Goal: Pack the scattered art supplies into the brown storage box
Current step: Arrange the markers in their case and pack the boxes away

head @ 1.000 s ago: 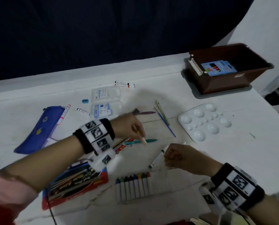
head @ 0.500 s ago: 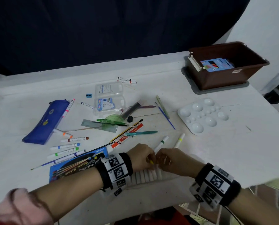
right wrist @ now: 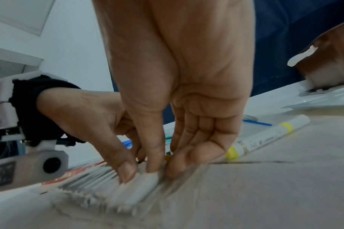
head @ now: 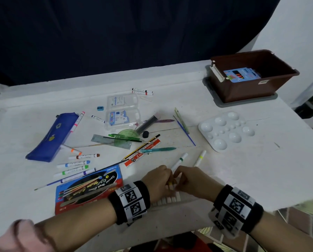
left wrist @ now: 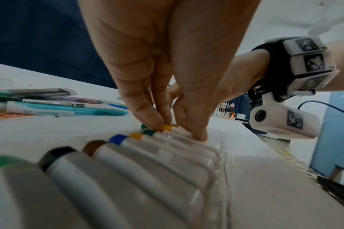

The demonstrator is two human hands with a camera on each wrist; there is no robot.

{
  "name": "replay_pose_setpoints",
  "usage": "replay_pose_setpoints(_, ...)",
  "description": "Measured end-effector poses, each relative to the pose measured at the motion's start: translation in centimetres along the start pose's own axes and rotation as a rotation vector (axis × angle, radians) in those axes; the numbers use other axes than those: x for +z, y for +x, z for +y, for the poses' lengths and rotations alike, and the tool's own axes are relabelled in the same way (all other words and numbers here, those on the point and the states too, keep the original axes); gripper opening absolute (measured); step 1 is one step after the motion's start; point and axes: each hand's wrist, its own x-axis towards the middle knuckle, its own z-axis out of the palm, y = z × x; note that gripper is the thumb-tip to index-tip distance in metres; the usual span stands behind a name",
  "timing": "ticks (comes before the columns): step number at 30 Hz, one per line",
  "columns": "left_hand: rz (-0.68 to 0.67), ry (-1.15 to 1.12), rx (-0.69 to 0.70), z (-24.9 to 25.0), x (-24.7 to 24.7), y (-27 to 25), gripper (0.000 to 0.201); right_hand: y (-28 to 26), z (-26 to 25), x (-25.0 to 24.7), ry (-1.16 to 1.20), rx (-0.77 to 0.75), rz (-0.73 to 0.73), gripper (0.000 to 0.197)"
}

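**Two hands seat one marker in the clear tray**

Two hands meet over the clear marker tray [left wrist: 167, 156] at the near edge of the white table [head: 261, 170]. The left hand [head: 156, 180] pinches a yellow-capped marker [left wrist: 166, 127] at its cap end, thumb pressing the barrel into its groove. The right hand [head: 190, 180] bears down beside it, its fingertips [right wrist: 153, 168] on the white barrels; whether it grips anything I cannot tell.

The tray's markers lie side by side, long axes running away from the person, caps on the far end. Each next marker therefore has to be turned to that line before it drops in. The two nearest loose ones, a green-capped marker [head: 179, 160] and a yellow marker [head: 199, 158], lie just beyond the hands, already roughly parallel to the grooves; the right hand is nearer the yellow one.

The brown storage box [head: 252, 82] stands well apart at the far right corner, on the right hand's side, a blue packet [head: 241, 74] inside. Most supplies are not yet packed.
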Motion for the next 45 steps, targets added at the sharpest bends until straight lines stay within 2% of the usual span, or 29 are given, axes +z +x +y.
replay_pose_setpoints(4,0.058,0.042,0.027,0.1,0.8,-0.3,0.039,-0.2,0.0,0.4,-0.047,-0.042,0.029,0.027)
replay_pose_setpoints(10,0.094,0.035,0.038,-0.4,0.7,-0.6,0.043,0.1,0.1,-0.2,-0.058,-0.051,-0.03,0.028)
replay_pose_setpoints(17,0.091,0.059,0.042,-0.8,1.4,-0.9,0.04,0.5,0.8,0.1,-0.034,-0.097,-0.018,0.026)
replay_pose_setpoints(23,0.103,-0.079,0.034,-1.5,1.0,-0.9,0.039,0.6,1.6,-0.6,0.042,-0.112,-0.093,0.028)
replay_pose_setpoints(33,0.123,-0.006,0.04,-1.2,1.5,-1.0,0.035,0.6,1.8,-0.2,-0.01,-0.181,-0.061,0.029)
replay_pose_setpoints(40,0.101,-0.048,0.026,-1.5,1.4,-1.2,0.045,1.1,2.4,-0.8,0.04,-0.195,-0.145,0.031)
replay_pose_setpoints(45,0.099,-0.013,0.043,-1.4,1.8,-1.0,0.049,1.1,2.8,-0.7,0.022,-0.209,-0.13,0.03)
